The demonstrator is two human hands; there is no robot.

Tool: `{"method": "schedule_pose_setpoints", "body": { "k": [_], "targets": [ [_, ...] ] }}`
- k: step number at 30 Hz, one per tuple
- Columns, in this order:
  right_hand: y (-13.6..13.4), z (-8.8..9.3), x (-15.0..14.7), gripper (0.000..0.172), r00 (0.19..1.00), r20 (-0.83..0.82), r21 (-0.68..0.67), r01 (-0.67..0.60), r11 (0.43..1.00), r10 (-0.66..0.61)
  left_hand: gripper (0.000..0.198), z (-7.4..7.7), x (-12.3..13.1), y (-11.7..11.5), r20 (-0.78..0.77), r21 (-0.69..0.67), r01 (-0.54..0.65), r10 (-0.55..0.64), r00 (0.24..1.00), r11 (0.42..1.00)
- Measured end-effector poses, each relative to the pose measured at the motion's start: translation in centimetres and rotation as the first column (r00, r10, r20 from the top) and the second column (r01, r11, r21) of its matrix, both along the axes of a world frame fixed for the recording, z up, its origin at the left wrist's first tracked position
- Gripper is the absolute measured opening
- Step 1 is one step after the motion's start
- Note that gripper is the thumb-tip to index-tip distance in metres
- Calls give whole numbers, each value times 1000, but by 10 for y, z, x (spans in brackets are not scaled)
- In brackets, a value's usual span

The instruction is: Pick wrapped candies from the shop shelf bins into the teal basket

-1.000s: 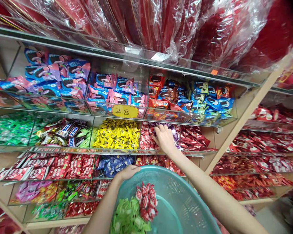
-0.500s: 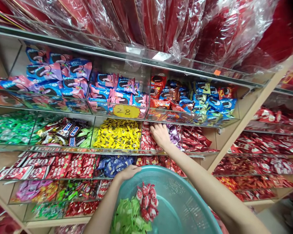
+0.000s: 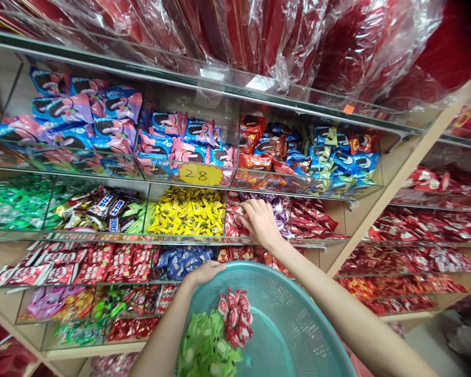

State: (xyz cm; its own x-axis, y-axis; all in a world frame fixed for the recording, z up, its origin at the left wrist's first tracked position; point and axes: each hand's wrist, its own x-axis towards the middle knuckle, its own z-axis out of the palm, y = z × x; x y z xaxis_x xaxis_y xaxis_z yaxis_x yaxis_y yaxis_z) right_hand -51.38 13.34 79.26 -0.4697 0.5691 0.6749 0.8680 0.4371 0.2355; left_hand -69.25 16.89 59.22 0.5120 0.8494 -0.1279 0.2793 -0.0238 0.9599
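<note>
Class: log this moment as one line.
left hand: holds basket rim | right hand: in red sweets bin | basket: green sweets, red-white sweets

Right hand (image 3: 262,222) reaches into the shelf bin, fingers (image 3: 246,208) curled down on the red-and-white candies (image 3: 233,222). Purple candies (image 3: 279,212) just right of the fingers, yellow candies (image 3: 188,212) in the next bin left. Left hand (image 3: 204,273) grips the near rim of the teal basket (image 3: 294,324); red-and-white wrapped candies (image 3: 235,317) and green candies (image 3: 206,348) lie inside, below its fingers.

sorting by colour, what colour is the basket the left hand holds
Teal green basket, gripped at its rim by the left hand; head view.
</note>
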Motion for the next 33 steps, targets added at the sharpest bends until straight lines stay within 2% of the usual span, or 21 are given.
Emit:
{"method": "schedule_pose_setpoints", "body": {
  "k": [3, 5, 8, 10, 12, 14, 15, 16, 18, 21, 23, 27, 29, 33],
  "targets": [
    [-30, -12, -4, 29, 982, -147, -56, -125, 991, 116, 55, -5, 0, 3, 5, -1, 14, -14, 1000, 1000],
    [-48, -26, -7, 29, 955, -235, -139, -217, 966, 181, 56, -5, 0, 3, 21, -11, 19, -18, 1000, 1000],
    [-63, -59, -9, 28, 891, -410, -322, -341, 883, 194, 56, -2, 0, 0, 63, -35, 23, -21, 998, 999],
    [-65, -86, -8, 29, 806, -583, -471, -434, 768, 98, 56, 0, 1, -1, 64, -23, 22, -21, 998, 999],
    [-62, -111, -6, 33, 680, -728, -594, -559, 578, -90, 56, 0, 1, -2, 29, 2, 15, -15, 999, 1000],
    [-58, -133, -3, 38, 543, -786, -618, -693, 370, -296, 55, 0, 1, -1, -9, 30, 2, -2, 1000, 1000],
    [-56, -142, -2, 39, 484, -789, -598, -745, 295, -379, 55, -1, 1, -1, -19, 43, 0, 1, 1000, 999],
    [-53, -150, 0, 40, 432, -785, -572, -781, 251, -445, 54, -1, 2, 0, -27, 58, 0, 1, 1000, 998],
    [-47, -163, 3, 41, 365, -765, -551, -797, 247, -530, 52, -2, 2, 0, -31, 83, 8, -5, 1000, 997],
    [-38, -179, 1, 42, 328, -733, -596, -732, 330, -595, 51, -1, 1, 0, -34, 85, 26, -23, 999, 996],
    [-35, -187, -5, 42, 319, -721, -619, -695, 366, -615, 51, 1, 1, -1, -42, 86, 30, -26, 999, 996],
    [-35, -193, -22, 41, 321, -721, -620, -695, 365, -614, 52, 3, 1, -1, -57, 102, 25, -19, 998, 994],
    [-36, -195, -28, 38, 378, -717, -655, -652, 382, -585, 52, 3, 1, -1, -60, 119, 26, -18, 998, 993],
    [-33, -204, -32, 28, 600, -627, -771, -385, 507, -497, 53, 3, 1, -1, -51, 132, 31, -25, 998, 991]
  ]
}}
